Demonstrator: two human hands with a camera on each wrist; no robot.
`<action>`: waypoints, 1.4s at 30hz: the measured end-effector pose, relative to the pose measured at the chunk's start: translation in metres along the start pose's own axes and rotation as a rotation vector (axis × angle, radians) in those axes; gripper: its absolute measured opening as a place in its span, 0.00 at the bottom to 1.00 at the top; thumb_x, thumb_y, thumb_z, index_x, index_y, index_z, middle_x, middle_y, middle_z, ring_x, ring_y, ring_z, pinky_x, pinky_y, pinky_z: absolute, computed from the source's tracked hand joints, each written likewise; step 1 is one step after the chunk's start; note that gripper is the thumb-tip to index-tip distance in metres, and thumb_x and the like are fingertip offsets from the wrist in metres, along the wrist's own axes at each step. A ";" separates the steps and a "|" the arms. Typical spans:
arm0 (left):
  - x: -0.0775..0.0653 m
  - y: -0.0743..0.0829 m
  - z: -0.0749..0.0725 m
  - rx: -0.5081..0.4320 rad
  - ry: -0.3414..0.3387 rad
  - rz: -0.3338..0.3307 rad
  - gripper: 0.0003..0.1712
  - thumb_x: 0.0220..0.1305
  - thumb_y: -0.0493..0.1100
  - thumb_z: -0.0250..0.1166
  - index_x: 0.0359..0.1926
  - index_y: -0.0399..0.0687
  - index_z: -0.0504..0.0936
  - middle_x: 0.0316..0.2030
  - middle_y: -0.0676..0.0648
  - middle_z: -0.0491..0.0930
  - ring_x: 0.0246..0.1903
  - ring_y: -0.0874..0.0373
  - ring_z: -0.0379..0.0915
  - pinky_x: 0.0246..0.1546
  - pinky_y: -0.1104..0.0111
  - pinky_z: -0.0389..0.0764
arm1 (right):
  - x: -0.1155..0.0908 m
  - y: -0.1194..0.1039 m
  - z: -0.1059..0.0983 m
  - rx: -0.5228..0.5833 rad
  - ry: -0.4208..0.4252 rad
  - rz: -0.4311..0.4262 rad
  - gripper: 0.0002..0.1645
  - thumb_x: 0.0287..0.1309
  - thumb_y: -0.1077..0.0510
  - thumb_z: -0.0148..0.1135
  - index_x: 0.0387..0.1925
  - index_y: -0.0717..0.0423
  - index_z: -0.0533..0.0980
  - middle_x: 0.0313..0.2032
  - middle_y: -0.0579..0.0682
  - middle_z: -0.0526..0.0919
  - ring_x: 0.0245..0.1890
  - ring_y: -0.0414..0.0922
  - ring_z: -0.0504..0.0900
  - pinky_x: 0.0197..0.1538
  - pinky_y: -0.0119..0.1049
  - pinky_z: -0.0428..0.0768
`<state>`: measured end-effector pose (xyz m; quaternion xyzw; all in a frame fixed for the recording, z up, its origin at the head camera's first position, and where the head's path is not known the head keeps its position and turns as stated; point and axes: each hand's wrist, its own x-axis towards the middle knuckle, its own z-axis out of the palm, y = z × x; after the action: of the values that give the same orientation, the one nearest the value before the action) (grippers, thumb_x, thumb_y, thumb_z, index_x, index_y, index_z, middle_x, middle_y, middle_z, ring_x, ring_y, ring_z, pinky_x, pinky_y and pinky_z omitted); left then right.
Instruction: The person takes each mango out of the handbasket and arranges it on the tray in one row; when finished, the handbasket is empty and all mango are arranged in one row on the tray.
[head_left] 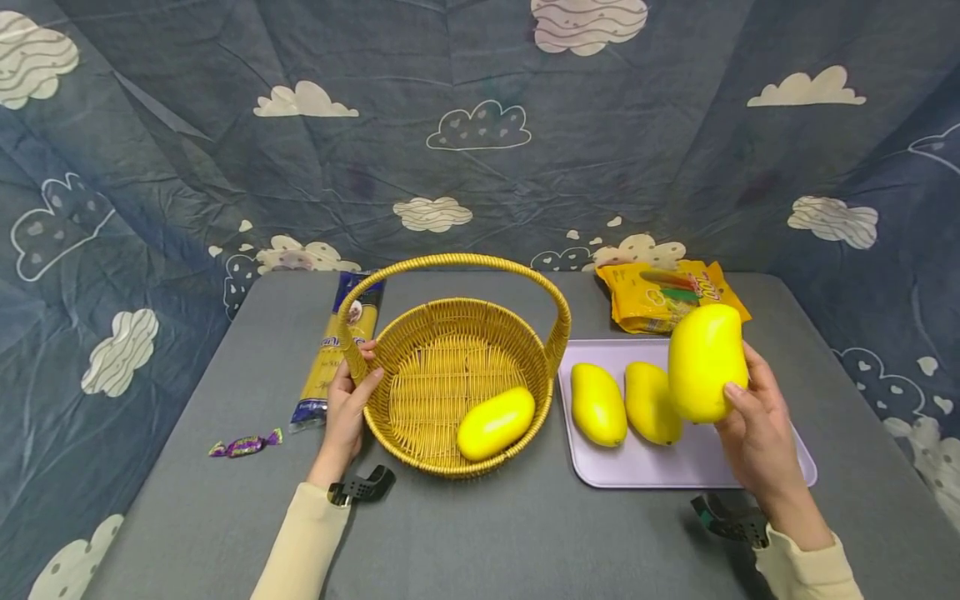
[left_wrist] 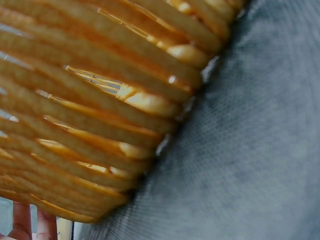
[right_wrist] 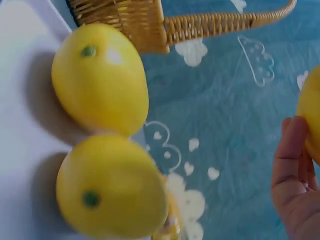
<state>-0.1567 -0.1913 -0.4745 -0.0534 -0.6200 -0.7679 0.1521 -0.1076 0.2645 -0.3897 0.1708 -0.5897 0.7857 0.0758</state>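
Gripping yellow mango (head_left: 703, 358): right hand (head_left: 759, 427). Left hand (head_left: 348, 410) holds basket (head_left: 442, 379); packet (head_left: 317, 377) lettering partly hidden.

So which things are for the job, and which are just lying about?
For the job:
held mango, in the right hand
basket, gripped by the left hand
basket's mango
tray with two mangoes

Seemingly just lying about:
pasta packet
wrapped candy
orange bag
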 end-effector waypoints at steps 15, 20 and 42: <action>0.001 -0.002 0.000 0.002 0.008 -0.005 0.18 0.65 0.33 0.60 0.52 0.27 0.67 0.61 0.43 0.67 0.63 0.53 0.60 0.61 0.66 0.62 | -0.004 0.016 -0.058 -0.052 0.183 0.111 0.30 0.70 0.67 0.43 0.70 0.50 0.53 0.57 0.50 0.61 0.50 0.40 0.73 0.47 0.27 0.76; 0.001 -0.001 0.000 0.008 0.009 -0.004 0.18 0.64 0.32 0.59 0.52 0.27 0.67 0.61 0.43 0.68 0.62 0.53 0.60 0.60 0.67 0.62 | -0.004 0.019 -0.068 -0.172 0.220 0.247 0.32 0.70 0.62 0.47 0.71 0.49 0.50 0.53 0.45 0.61 0.47 0.37 0.71 0.43 0.23 0.76; 0.001 -0.001 -0.001 0.004 -0.004 0.008 0.18 0.65 0.33 0.59 0.52 0.26 0.66 0.62 0.42 0.67 0.63 0.52 0.59 0.61 0.67 0.62 | -0.003 0.047 -0.106 -0.692 0.242 0.705 0.52 0.62 0.34 0.51 0.74 0.53 0.40 0.60 0.63 0.58 0.41 0.39 0.69 0.37 0.24 0.74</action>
<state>-0.1579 -0.1922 -0.4757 -0.0571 -0.6215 -0.7660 0.1542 -0.1390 0.3516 -0.4594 -0.1657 -0.8243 0.5362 -0.0740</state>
